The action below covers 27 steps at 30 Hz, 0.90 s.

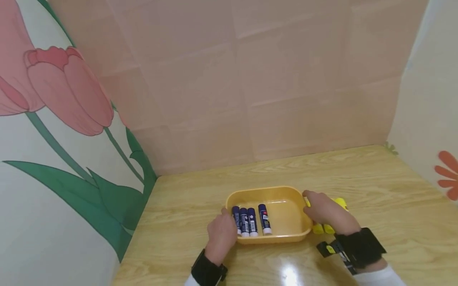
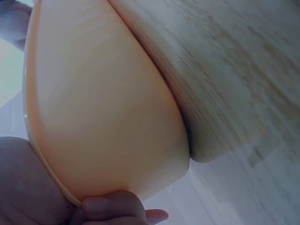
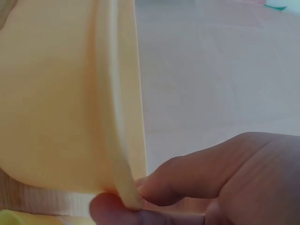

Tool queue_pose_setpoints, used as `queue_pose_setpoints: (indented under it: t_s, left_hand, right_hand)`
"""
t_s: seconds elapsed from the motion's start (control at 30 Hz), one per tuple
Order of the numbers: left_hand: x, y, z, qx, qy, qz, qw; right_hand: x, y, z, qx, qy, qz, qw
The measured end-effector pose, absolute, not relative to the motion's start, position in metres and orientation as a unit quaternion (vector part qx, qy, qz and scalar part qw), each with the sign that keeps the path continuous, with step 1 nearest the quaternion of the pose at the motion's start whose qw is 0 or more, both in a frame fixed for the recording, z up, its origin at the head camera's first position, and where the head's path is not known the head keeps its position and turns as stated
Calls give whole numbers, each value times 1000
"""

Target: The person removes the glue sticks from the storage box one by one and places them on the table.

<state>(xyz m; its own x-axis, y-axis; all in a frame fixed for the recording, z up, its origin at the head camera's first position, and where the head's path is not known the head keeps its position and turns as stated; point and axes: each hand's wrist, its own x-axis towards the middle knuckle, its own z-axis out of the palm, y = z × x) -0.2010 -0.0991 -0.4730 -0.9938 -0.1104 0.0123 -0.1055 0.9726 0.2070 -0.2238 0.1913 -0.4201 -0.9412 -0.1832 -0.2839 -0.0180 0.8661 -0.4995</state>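
A shallow yellow plastic tray (image 1: 288,216) with rounded corners is low over the wooden tabletop. Several glue sticks with dark blue and white ends lie in its left half; one glue stick (image 1: 264,219) sits a little apart from the others. My left hand (image 1: 222,232) grips the tray's left end, thumb at the rim and fingers against the outer wall (image 2: 112,103). At the opposite end my right hand (image 1: 327,212) pinches the rim (image 3: 112,117) between thumb and fingertips.
Yellow objects (image 1: 340,203) lie on the table (image 1: 186,222) just right of the tray, partly hidden by my right hand. A pinkish-brown sheet (image 1: 243,87) covers the back wall. Side walls stand left and right, the left one painted with tulips (image 1: 71,91).
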Motion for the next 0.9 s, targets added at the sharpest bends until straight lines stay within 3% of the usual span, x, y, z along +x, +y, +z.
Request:
queue_pose_setpoints:
  t_s: [0.37, 0.9]
  left_hand:
    - [-200, -97, -472, 53, -994, -97, 15]
    - [-200, -98, -473, 56, -993, -106, 11]
  right_hand:
    - [-218, 190, -438, -88, 960, -247, 95]
    - [-210, 186, -447, -73, 970, -224, 53]
